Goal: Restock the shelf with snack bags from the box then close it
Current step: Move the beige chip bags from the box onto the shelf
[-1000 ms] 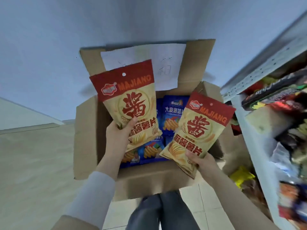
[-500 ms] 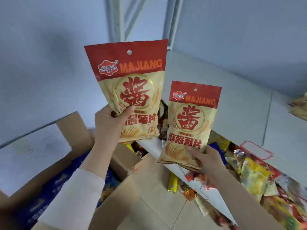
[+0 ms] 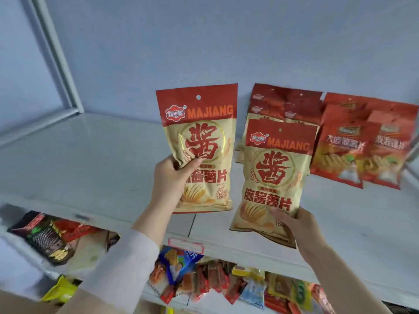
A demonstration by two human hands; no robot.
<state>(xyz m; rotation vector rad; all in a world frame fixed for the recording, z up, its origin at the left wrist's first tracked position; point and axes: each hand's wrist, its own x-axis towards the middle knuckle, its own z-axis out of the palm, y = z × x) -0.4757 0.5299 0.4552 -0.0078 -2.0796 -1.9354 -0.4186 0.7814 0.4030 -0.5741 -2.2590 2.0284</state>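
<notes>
White and almost bare on its left half, the upper shelf (image 3: 90,155) stands before a pale blue wall (image 3: 226,41), and we hold two snack bags over it.

Our left hand (image 3: 173,177) is closed on the left MAJIANG bag (image 3: 199,137). The thumb presses on the front of the bag, at its left edge and about the middle of its height, and the other fingers are hidden behind it. So most of this bag stands above and to the right of the hand, upright, with its print toward us.

Our right hand (image 3: 297,227) is closed on the right MAJIANG bag (image 3: 275,173) at its bottom right corner. The fingers lie on the front of the lower edge, and nearly the whole bag rises above the hand, tilted a little. This bag is lower than the left one, and the two bags are near each other but apart.

Behind the right bag, at the back of the shelf toward its right end, more red and cream bags (image 3: 285,105) of the same kind lean on the wall. Just beside them to the right stand orange bags (image 3: 358,143).

Under the front edge of the shelf, the lower shelf (image 3: 204,298) carries many mixed snack packets (image 3: 204,282). A dark packet (image 3: 43,234) lies at its left end.
</notes>
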